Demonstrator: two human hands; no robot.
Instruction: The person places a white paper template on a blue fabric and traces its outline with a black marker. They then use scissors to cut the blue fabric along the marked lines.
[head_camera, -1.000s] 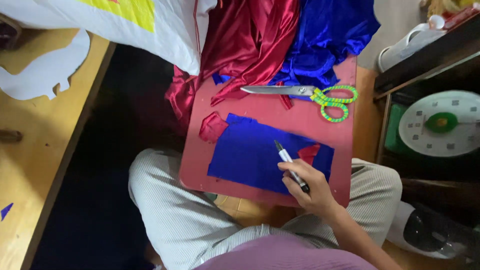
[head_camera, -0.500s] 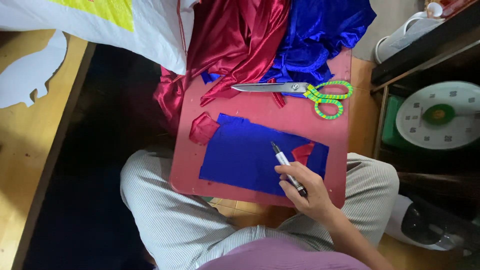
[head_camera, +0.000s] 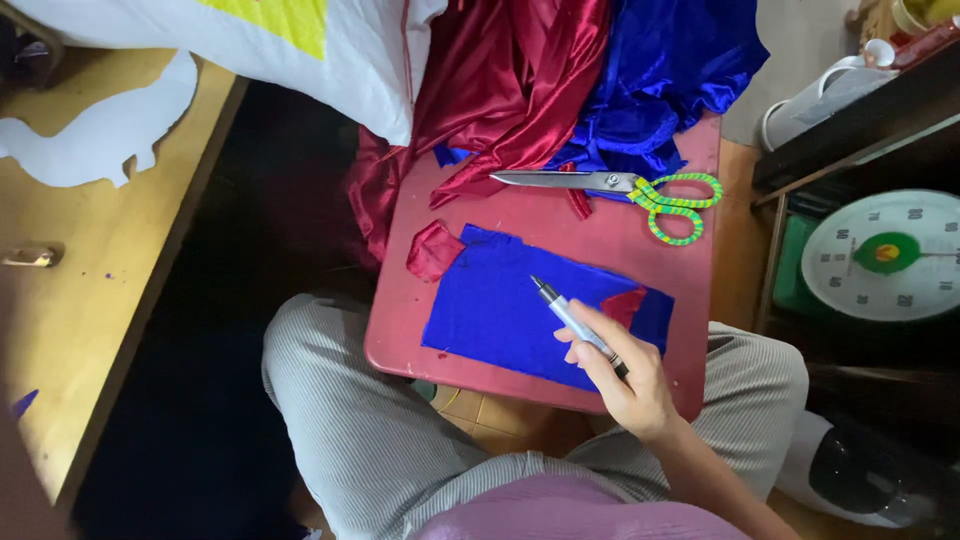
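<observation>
My right hand (head_camera: 628, 380) grips a grey marker pen (head_camera: 572, 322), its dark tip hovering over a flat piece of blue satin (head_camera: 500, 315) lying on a reddish-pink board (head_camera: 520, 215) across my lap. A small red scrap (head_camera: 433, 250) sits at the blue piece's upper left corner and another red scrap (head_camera: 625, 305) lies by my fingers. Scissors with green-yellow handles (head_camera: 640, 192) rest farther up the board. My left hand is out of view.
Heaped red satin (head_camera: 510, 80) and blue satin (head_camera: 655, 80) spill over the board's far end, under white cloth with a yellow patch (head_camera: 270, 50). A wooden table (head_camera: 90, 290) with a white paper cutout (head_camera: 90, 135) is left. A round dial scale (head_camera: 885, 255) stands right.
The view has drifted slightly; my right hand keeps the marker over the blue piece in nearly the same spot. Nothing was picked up or let go.
</observation>
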